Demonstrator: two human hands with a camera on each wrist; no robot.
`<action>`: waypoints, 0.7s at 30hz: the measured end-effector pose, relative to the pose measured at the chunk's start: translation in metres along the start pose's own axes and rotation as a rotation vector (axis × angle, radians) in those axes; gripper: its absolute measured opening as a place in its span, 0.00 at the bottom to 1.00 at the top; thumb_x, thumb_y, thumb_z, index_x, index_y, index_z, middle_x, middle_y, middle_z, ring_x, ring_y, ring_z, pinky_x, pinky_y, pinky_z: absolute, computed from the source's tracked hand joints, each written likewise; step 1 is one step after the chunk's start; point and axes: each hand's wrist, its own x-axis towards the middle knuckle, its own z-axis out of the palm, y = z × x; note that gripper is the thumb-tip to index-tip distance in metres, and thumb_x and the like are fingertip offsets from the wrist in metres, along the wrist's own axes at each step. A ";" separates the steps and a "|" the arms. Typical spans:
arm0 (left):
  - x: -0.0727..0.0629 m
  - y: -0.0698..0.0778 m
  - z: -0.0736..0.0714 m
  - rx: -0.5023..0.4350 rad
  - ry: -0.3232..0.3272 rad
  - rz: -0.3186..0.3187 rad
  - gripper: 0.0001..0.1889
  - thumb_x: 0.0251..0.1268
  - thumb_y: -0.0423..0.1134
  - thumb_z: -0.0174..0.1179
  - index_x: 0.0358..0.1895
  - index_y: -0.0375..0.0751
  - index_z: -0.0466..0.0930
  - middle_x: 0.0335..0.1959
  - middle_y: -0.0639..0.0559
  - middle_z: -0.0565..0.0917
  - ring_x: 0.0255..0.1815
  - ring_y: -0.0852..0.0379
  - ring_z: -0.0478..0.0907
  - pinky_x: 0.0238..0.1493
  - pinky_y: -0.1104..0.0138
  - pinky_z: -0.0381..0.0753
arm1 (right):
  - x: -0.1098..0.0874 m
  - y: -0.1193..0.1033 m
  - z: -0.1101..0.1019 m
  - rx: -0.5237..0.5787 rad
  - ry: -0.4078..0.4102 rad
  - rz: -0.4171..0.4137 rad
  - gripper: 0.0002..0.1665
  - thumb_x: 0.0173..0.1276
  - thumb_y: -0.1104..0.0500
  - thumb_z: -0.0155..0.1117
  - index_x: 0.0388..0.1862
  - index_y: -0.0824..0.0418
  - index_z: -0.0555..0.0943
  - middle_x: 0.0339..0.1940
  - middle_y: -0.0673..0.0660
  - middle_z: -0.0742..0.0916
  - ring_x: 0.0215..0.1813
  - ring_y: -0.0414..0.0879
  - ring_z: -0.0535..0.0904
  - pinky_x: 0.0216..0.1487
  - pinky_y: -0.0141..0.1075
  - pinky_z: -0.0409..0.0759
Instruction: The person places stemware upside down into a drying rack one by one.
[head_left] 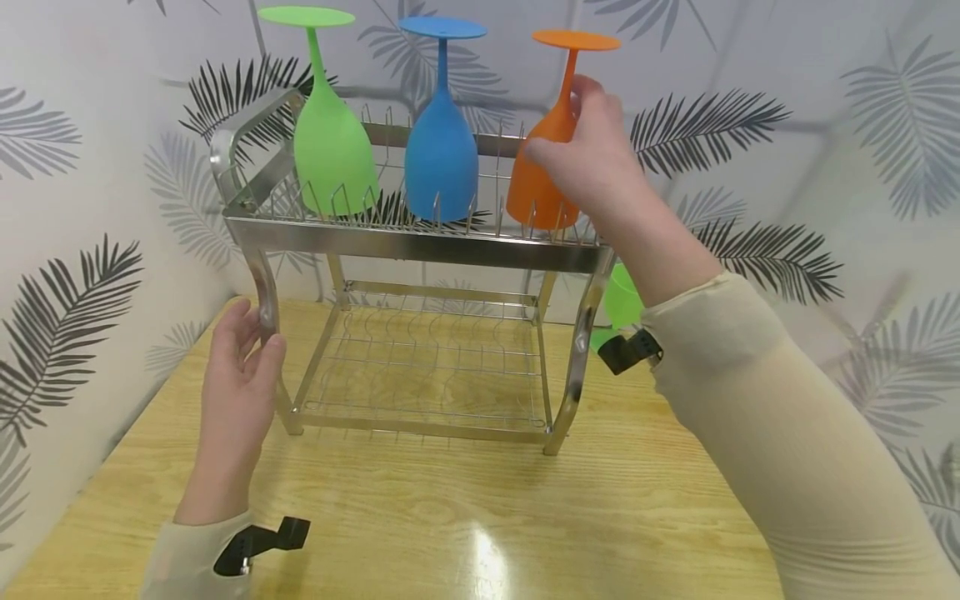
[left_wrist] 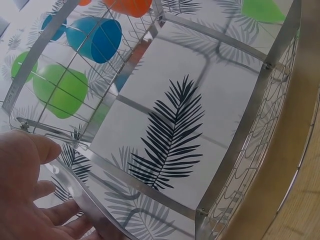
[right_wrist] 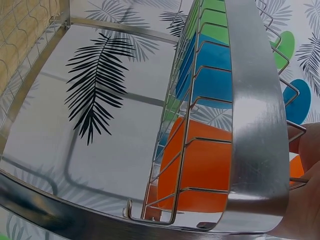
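On the top shelf of a two-tier metal dish rack [head_left: 420, 244], three plastic wine glasses stand upside down in a row. The green wine glass [head_left: 333, 154] is leftmost, the blue wine glass [head_left: 441, 158] in the middle, and the orange wine glass [head_left: 551, 187] at the right end. My right hand [head_left: 600, 150] holds the orange one, thumb on the bowl and fingers behind near the stem. In the right wrist view, the orange bowl [right_wrist: 200, 165] shows through the wires. My left hand [head_left: 240, 383] is beside the rack's left leg, its fingers loosely bent and right at the metal.
The lower wire shelf [head_left: 427, 367] holds nothing. Behind the right leg, a green cup-shaped item [head_left: 621, 298] stands on the wooden table [head_left: 420, 508], partly hidden by my right arm. A leaf-patterned wall [head_left: 862, 100] rises close behind the rack.
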 end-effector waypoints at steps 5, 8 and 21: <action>-0.001 0.002 0.002 0.042 0.024 0.024 0.37 0.91 0.45 0.53 0.92 0.51 0.47 0.90 0.49 0.56 0.89 0.48 0.55 0.87 0.52 0.59 | -0.004 0.000 -0.002 -0.036 0.015 -0.018 0.54 0.82 0.53 0.63 0.95 0.45 0.43 0.93 0.49 0.53 0.88 0.46 0.58 0.84 0.44 0.67; -0.002 0.004 0.004 0.088 0.046 0.053 0.37 0.90 0.46 0.53 0.92 0.50 0.49 0.91 0.54 0.56 0.90 0.54 0.51 0.89 0.55 0.55 | -0.006 0.000 -0.004 -0.059 0.018 -0.023 0.54 0.83 0.51 0.62 0.95 0.45 0.42 0.93 0.48 0.54 0.87 0.46 0.59 0.84 0.44 0.68; -0.007 0.014 0.017 0.180 0.090 0.207 0.34 0.88 0.40 0.56 0.90 0.43 0.57 0.87 0.47 0.63 0.88 0.52 0.55 0.88 0.54 0.55 | -0.020 0.002 -0.012 -0.229 0.016 -0.091 0.54 0.84 0.44 0.57 0.95 0.51 0.40 0.94 0.52 0.50 0.90 0.48 0.54 0.87 0.44 0.60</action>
